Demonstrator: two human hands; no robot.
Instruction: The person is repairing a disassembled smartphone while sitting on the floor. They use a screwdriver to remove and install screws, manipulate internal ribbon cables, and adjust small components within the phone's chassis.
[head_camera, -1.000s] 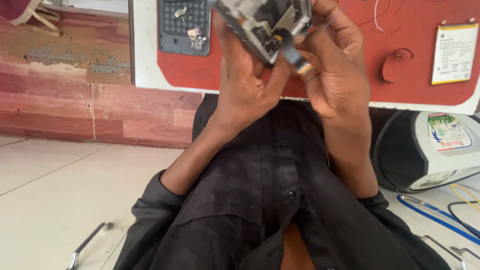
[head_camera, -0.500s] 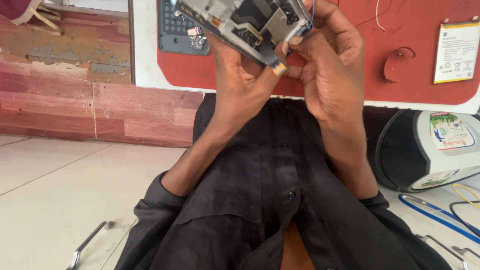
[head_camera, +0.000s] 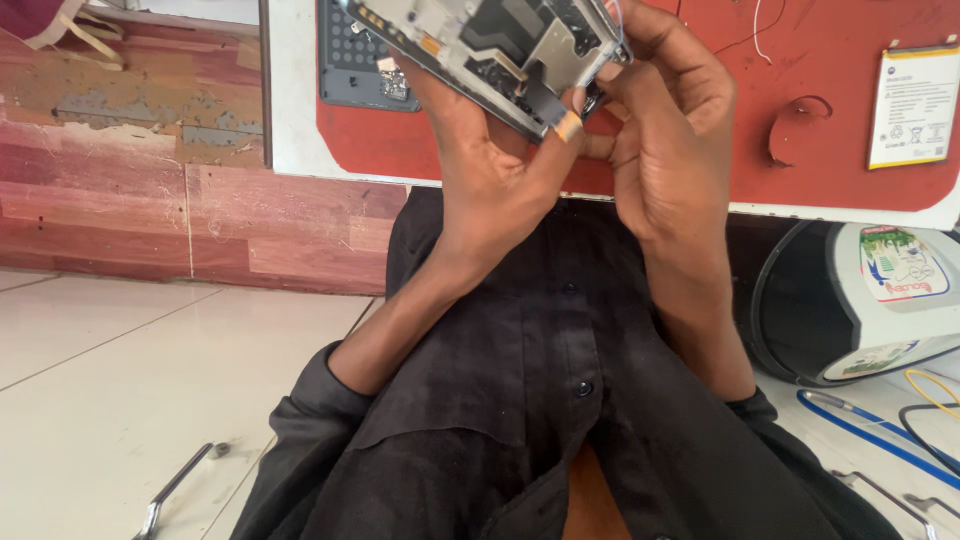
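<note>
A metal tool (head_camera: 175, 485) lies on the pale floor (head_camera: 120, 380) at the lower left. Higher up, the left hand (head_camera: 490, 185) is closed around the underside of an opened phone (head_camera: 490, 45), its thumb pressed on the near edge. The phone is held tilted near the top of the view, above a red mat (head_camera: 820, 60). The right hand (head_camera: 665, 140) curls at the phone's right end, fingertips pinching there. A flat battery (head_camera: 915, 105) lies on the mat at far right.

One head-worn camera looks steeply down the person's own chest, very near the raised hands; a red mat (head_camera: 800, 60) edges the top, tiled floor (head_camera: 120, 400) fills lower left
</note>
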